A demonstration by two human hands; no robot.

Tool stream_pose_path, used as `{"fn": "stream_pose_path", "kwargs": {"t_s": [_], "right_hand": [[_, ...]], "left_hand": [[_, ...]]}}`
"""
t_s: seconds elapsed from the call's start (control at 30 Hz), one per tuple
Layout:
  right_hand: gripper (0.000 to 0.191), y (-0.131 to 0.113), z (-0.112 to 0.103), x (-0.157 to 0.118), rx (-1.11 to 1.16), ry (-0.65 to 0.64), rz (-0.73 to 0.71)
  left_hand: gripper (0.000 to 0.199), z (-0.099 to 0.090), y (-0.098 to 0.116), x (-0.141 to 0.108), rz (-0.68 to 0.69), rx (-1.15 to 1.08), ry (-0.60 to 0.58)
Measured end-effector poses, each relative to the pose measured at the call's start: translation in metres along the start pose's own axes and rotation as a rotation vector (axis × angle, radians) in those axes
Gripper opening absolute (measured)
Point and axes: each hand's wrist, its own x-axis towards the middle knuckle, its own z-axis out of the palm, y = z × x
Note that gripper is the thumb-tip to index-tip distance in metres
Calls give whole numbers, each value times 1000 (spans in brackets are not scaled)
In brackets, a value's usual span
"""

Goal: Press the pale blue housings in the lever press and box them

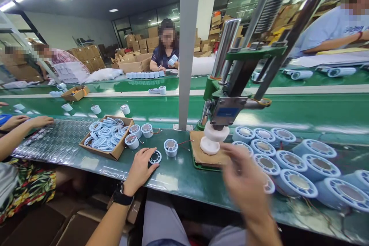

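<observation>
My left hand rests on the green bench with thumb and fingers closed around the edge of a round light-blue slotted cover. Just beyond it, a light-blue cylindrical housing stands upright, its thin wire trailing right. My right hand is smeared by motion in front of the hand press; whether it holds anything does not show. Its fingertips are near the white lower holder, which sits on a brown board under the white upper press pad.
Several blue housings crowd the bench at right. A cardboard box of blue rings stands at left, with more housings beside it. A grey post rises behind the bench. Co-workers sit at left and across the green belt.
</observation>
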Motion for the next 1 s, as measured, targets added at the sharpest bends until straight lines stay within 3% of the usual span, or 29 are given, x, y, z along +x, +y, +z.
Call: {"fn": "stream_pose_path", "kwargs": {"t_s": [0.07, 0.13, 0.2, 0.37, 0.5, 0.57, 0.67, 0.77, 1.0], "right_hand": [[65, -14, 41, 21, -36, -248, -159], [73, -24, 73, 40, -76, -492, -228], [70, -28, 87, 47, -89, -591, -210], [42, -29, 75, 9, 11, -467, -108], [34, -27, 85, -28, 163, -267, 49], [38, -24, 97, -39, 246, -162, 110], [58, -20, 109, -46, 322, -67, 176], [67, -19, 111, -46, 319, -59, 174], [68, -21, 108, -45, 301, -63, 173]], "left_hand": [[53, 0, -2, -1, -12, -40, 26], [54, -3, -4, -3, -34, -112, 47], [54, -7, -4, -9, -103, -206, 76], [61, -14, 19, -29, -269, -443, 108], [65, -10, 55, -29, -149, -409, 88], [65, -8, 68, -22, -64, -316, 79], [66, -7, 76, -10, 13, -190, 52], [68, -8, 77, -1, 44, -110, 31], [68, -10, 83, 5, 29, -102, -14]]}}
